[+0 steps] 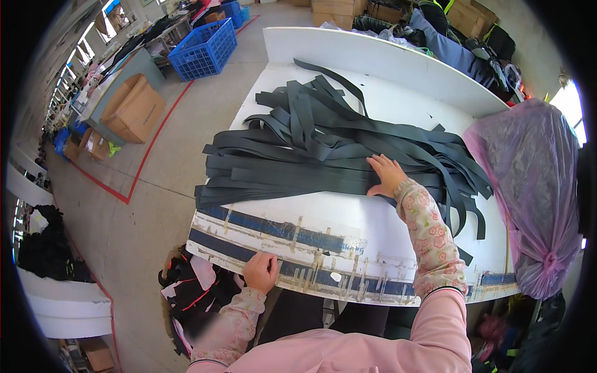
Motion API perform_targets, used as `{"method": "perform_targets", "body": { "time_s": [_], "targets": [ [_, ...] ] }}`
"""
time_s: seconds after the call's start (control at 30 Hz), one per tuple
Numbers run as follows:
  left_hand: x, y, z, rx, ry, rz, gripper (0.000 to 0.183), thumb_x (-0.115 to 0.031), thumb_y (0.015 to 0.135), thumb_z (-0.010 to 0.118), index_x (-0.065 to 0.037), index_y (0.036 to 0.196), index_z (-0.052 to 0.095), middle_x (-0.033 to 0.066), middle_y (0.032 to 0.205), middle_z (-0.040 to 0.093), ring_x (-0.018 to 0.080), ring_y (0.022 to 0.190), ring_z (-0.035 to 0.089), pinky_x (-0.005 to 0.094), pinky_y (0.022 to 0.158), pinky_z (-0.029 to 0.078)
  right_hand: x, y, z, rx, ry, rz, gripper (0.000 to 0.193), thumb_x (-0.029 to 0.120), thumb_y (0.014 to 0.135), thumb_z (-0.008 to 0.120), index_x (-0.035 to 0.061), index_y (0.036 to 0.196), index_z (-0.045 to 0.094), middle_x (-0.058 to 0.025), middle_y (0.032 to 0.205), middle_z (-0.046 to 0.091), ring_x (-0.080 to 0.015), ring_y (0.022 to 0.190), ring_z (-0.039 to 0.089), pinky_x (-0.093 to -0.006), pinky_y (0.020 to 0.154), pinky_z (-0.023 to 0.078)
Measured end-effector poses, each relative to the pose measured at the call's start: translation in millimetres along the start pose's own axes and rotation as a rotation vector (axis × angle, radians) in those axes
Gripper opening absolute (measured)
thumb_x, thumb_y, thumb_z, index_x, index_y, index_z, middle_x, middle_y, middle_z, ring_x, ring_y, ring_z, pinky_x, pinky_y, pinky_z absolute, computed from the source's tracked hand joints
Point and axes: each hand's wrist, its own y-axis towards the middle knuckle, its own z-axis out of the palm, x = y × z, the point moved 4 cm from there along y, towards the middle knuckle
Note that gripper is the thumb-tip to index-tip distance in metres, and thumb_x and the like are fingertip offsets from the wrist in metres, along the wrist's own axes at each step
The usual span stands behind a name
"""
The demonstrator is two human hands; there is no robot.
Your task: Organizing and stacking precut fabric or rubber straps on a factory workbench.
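A large heap of long, flat, dark grey elastic straps lies across the white table. The nearer straps run side by side, while those farther back loop and cross over each other. My right hand rests on the nearer straps right of the middle, open, with thumb and fingers spread. At the table's front edge is my left hand, its fingers curled closed beside a dark strip taped along that edge. Whatever those fingers may hold is hidden.
A raised white board borders the table's far side. At the right stands a large bundle in pink plastic. Below the left front corner is a container of dark and pink cloth pieces. Blue crate and cardboard box stand far left.
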Motion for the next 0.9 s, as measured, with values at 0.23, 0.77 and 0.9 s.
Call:
{"method": "perform_targets", "body": {
  "time_s": [0.23,0.77,0.9],
  "targets": [
    [1,-1,1,-0.005,0.005,0.005,0.004,-0.009,0.087,0.065,-0.008,0.084,0.064,0.0086,0.071,0.058,0.0292,0.062,0.059,0.0407,0.056,0.045,25,-11,7,0.181,-0.255,0.188,0.083,0.028,0.066,0.088,0.0129,0.139,0.051,-0.0065,0.129,0.056,-0.0261,0.128,0.049,-0.0499,0.103,0.040],
    [1,-2,1,-0.002,0.011,0.010,0.004,-0.009,0.088,0.065,-0.007,0.084,0.064,0.0092,0.071,0.058,0.0295,0.063,0.059,0.0404,0.056,0.045,43,-19,17,0.212,-0.305,0.151,0.070,0.034,0.068,0.087,0.0166,0.129,0.058,-0.0070,0.120,0.056,-0.0277,0.120,0.052,-0.0452,0.096,0.043],
    [-2,0,-1,-0.010,0.001,0.009,0.004,-0.009,0.088,0.065,-0.007,0.085,0.065,0.0090,0.071,0.058,0.0295,0.063,0.059,0.0403,0.056,0.045,55,-29,15,0.316,-0.299,0.143,0.070,0.035,0.069,0.087,0.0174,0.131,0.058,-0.0071,0.123,0.056,-0.0269,0.122,0.051,-0.0466,0.097,0.042]
  ]
}}
